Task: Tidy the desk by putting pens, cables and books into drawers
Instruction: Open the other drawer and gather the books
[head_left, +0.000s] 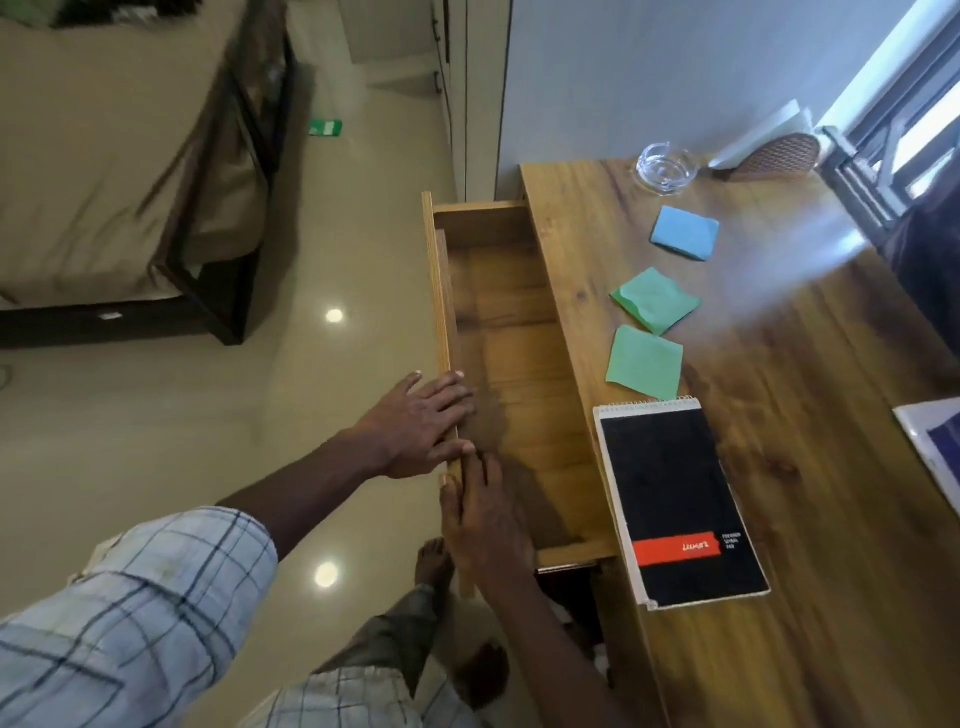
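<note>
A wooden drawer (511, 322) stands pulled out from the left side of the desk (810, 467), and its inside looks bare. My left hand (415, 426) lies flat on the drawer's front panel, fingers reaching over the top edge. My right hand (483, 514) rests just below it on the same front edge, fingers over the rim. A black spiral notepad (680, 499) with a red band lies on the desk beside the drawer. Neither hand holds an object.
Two green paper notes (654, 299) (644, 364) and a blue one (684, 233) lie on the desk beyond the notepad. A glass ashtray (666, 169) sits at the far edge. A white-framed item (935, 447) pokes in at the right. A bed (119, 171) stands left across the floor.
</note>
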